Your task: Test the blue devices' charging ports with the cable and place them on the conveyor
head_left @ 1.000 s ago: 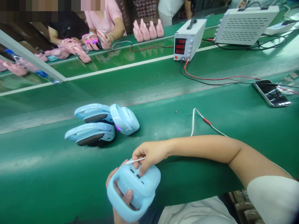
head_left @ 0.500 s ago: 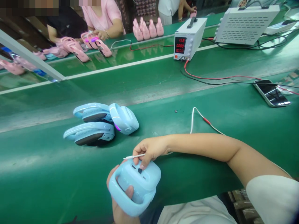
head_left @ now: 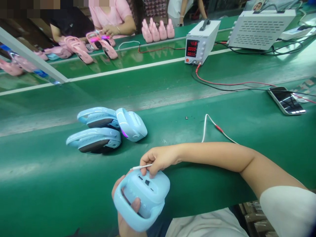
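A light blue portable speaker [head_left: 159, 189] with a loop handle is tilted toward me, its face with small dark ports turned up. My left hand [head_left: 123, 219] grips it from the left and below, the thumb passing through the handle opening. Over its far edge, my right hand [head_left: 161, 159] pinches a white cable [head_left: 138, 167], whose plug points left, apart from the ports. The right thumb and fingertips rest close to the dark slots. Beyond my hands lie three more blue speakers: two on their sides [head_left: 98, 140] and one [head_left: 134, 125] with a purple glow.
A power supply [head_left: 203, 42] with red digits stands across the green bench [head_left: 61, 184], its red and black leads running right past a phone [head_left: 287, 101]. Another grey box [head_left: 263, 29] sits behind. Opposite, people handle pink speakers [head_left: 110, 49]. A metal post [head_left: 34, 52] slants at left.
My right thumb has lifted slightly back from the dark slot, leaving it more exposed. The cable stays pinched. My left hand and the speaker have shifted very little.
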The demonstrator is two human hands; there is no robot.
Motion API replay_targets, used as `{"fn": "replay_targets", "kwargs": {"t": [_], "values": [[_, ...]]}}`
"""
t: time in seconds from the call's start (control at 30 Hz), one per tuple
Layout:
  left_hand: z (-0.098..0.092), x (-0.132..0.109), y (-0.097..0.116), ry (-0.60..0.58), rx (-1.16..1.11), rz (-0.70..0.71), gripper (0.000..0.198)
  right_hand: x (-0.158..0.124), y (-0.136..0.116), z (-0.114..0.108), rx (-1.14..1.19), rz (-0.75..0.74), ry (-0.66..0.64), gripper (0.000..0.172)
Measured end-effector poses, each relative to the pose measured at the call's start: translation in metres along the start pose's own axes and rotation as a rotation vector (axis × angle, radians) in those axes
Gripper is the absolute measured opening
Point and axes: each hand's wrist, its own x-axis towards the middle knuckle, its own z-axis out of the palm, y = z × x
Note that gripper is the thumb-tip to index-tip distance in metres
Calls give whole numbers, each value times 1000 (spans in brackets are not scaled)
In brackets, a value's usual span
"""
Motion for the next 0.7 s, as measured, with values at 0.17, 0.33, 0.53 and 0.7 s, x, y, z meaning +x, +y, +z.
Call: {"fn": "replay_targets", "kwargs": {"t": [0.17, 0.33, 0.53, 0.7], "values": [[-3, 3, -1, -9, 25, 17, 68, -1, 2, -1, -21, -46, -7, 30], [-4, 7, -2, 14, 46, 37, 68, -2, 3, -1, -86, -94, -22, 43], [4, 3, 2, 21, 31, 21, 65, -4, -1, 0, -69, -62, 7, 43], [7, -2, 6, -3, 27, 28, 59, -2, 0, -1, 5, -29, -13, 36]]}}
